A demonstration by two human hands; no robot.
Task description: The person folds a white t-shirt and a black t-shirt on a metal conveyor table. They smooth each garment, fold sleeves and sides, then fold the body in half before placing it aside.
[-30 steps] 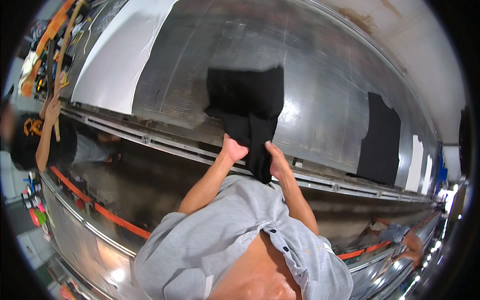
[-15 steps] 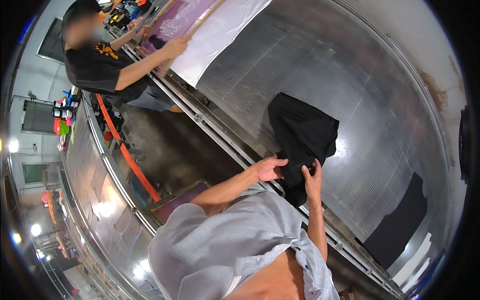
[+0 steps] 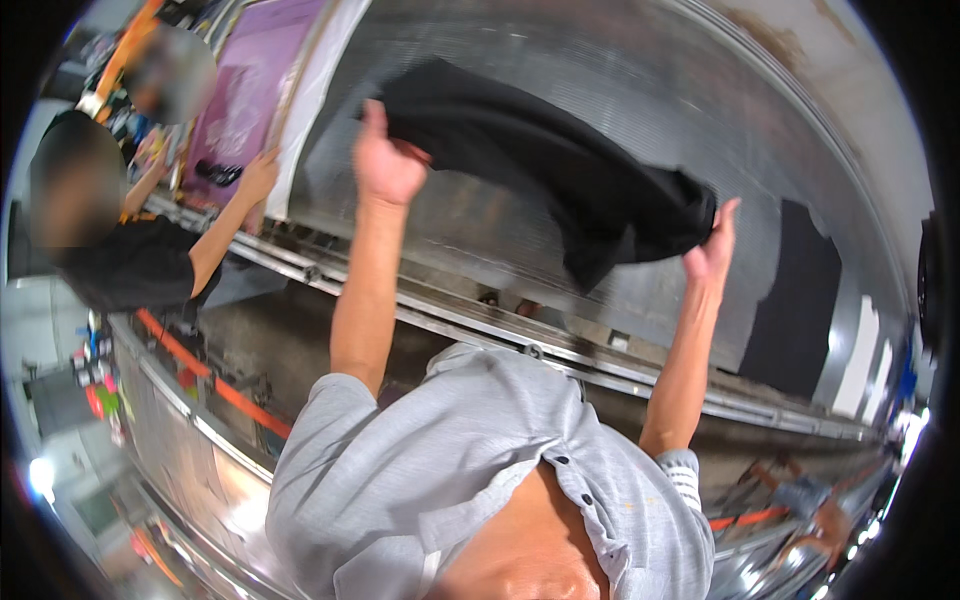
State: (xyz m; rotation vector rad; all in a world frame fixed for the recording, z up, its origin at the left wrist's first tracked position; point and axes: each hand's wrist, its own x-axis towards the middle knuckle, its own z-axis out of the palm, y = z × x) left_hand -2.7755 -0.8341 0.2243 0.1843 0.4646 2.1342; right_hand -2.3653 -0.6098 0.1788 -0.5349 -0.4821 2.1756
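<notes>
Between my hands a piece of black fabric (image 3: pixel 540 145) is stretched out over the long metal table (image 3: pixel 480 225). My left hand (image 3: pixel 390 165) grips its left end, with the thumb up and the fingers behind the cloth. At the other end my right hand (image 3: pixel 712 245) holds the bunched right edge. A loose corner hangs down near the middle right of the fabric. Another flat black fabric piece (image 3: pixel 795 300) lies on the table to the right of my right hand.
A co-worker (image 3: pixel 140 240) in a dark shirt holds a purple framed screen (image 3: pixel 240 90) over the table's left end, beside a white sheet (image 3: pixel 315 110). White pieces (image 3: pixel 857 355) lie at the right. A metal rail (image 3: pixel 480 330) runs along the table's near edge.
My hands have moved apart and outward over the table, spreading the black fabric from a bunched heap into a wide strip. My view has turned, and the co-worker appears farther left.
</notes>
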